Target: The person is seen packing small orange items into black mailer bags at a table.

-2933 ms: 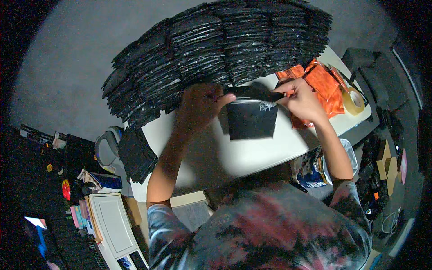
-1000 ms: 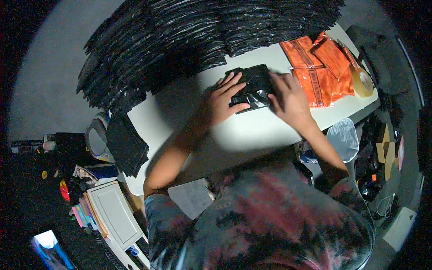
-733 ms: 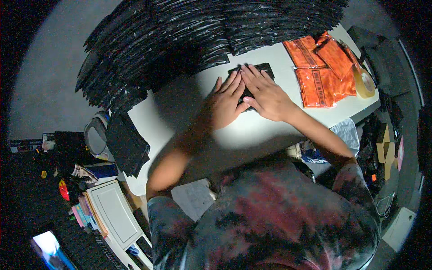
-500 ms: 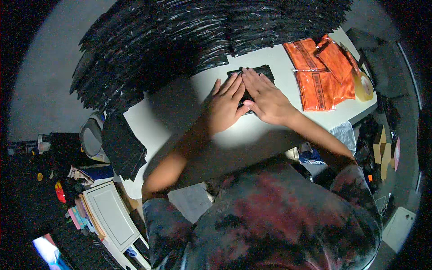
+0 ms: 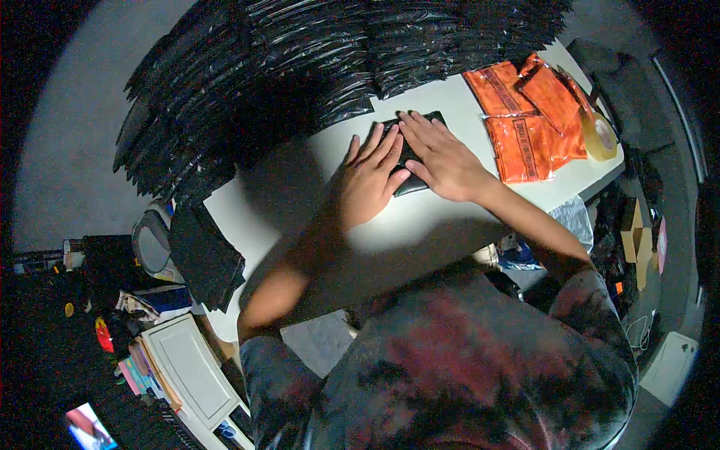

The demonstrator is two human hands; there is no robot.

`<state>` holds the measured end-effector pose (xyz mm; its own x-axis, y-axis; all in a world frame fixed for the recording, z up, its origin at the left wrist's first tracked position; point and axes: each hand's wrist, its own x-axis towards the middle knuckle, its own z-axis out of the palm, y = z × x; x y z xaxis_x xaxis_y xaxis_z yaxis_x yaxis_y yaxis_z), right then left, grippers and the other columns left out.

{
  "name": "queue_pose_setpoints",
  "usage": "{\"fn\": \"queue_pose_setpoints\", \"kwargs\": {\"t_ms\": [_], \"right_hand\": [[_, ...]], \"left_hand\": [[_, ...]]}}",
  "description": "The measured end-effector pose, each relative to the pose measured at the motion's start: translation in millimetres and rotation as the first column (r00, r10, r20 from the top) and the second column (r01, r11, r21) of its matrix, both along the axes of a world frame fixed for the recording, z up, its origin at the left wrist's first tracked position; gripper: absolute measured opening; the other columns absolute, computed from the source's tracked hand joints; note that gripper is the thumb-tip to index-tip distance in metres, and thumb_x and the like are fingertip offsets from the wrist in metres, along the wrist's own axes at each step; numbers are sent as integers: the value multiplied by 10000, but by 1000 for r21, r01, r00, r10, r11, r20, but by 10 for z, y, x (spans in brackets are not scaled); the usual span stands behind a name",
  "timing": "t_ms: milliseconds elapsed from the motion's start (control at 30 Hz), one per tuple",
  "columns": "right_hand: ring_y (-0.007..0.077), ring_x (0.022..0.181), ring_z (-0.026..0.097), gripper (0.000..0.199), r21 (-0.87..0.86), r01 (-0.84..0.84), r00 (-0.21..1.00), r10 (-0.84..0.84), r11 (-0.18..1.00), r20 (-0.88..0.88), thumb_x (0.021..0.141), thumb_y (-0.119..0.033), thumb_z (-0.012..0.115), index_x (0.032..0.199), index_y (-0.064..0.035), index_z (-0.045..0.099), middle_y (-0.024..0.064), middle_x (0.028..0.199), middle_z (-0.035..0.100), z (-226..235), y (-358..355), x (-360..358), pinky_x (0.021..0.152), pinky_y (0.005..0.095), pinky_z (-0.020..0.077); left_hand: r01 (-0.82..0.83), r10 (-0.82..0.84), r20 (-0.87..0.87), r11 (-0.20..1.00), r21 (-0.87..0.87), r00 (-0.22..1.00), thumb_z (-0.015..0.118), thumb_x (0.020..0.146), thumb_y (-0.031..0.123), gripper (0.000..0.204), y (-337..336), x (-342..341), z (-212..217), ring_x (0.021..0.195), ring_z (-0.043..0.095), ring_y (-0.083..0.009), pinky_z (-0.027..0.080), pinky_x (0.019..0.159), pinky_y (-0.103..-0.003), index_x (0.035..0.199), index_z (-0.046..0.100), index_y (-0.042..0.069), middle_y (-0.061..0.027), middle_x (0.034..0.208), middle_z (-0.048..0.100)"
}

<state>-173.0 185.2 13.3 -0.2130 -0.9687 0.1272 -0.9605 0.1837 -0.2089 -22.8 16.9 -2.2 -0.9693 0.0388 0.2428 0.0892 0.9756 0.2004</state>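
Pressing a black pouch [image 5: 411, 154] flat on the white table [image 5: 442, 217]: both hands spread, palms down.

L hand [image 5: 367, 180] & R hand [image 5: 442, 154] lie side by side on the pouch, fingers open, gripping nothing. Behind pouch: big stack of black bags [image 5: 300, 67]. Right of it: orange bags [image 5: 525, 112], tape roll [image 5: 600, 136]. Looks folded/sealed, not yet stacked w/ the rest.

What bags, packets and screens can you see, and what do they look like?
Black packet: flat, dark, shiny, on the white table, pressed under the left hand and right hand.
Black bags: glossy overlapping rows along the table's far side.
Orange packets: flat rectangles with dark print, right of the hands.
Screen: small, glowing, bottom left.
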Motion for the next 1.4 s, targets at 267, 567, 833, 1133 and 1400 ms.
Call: {"fn": "queue_pose_setpoints", "kwargs": {"t_ms": [267,567,833,1133,1400], "right_hand": [[358,1575,195,674,23,-28,999,28,999,23,1073,-347,463,1589,43,271,188,1697,218,9,25,-84,1280,508,170],[334,1557,264,540,-53,-263,957,268,963,110,1061,-298,498,1542,-58,443,95,1678,318,18,218,-416,1272,530,217],[356,1434,476,366,-169,-483,874,485,859,-37,957,-251,679,1267,-60,715,141,1497,571,57,-181,-292,1186,480,371],[411,1397,485,328,-98,-480,873,486,872,46,921,-160,701,1235,-80,752,189,1444,603,25,-331,-314,1191,473,357],[419,1442,430,363,-138,-573,819,557,808,-137,999,-128,560,1331,-80,696,169,1523,536,15,-389,-219,1214,489,330]], "left_hand": [[-20,24,-60,997,69,998,535,1048,272,578,20,-28,-36,1532,312,-367,285,1212,-571,1520,417,-39,-204,1644,344],[-85,92,-93,993,79,991,556,1038,271,543,8,-39,-115,1522,353,-298,297,1220,-527,1504,473,5,-129,1633,397],[1,3,-242,1000,17,970,609,1017,288,512,-430,307,-223,1386,505,-347,397,1161,-495,1446,534,19,-176,1499,537],[-194,643,-201,489,850,739,575,1035,163,265,869,1974,776,761,725,-220,574,716,-346,915,722,-22,-146,798,730],[-299,812,494,-410,862,310,537,1077,340,386,2156,2579,-710,758,678,-144,533,641,-309,1004,701,-2,-66,860,718]]}}
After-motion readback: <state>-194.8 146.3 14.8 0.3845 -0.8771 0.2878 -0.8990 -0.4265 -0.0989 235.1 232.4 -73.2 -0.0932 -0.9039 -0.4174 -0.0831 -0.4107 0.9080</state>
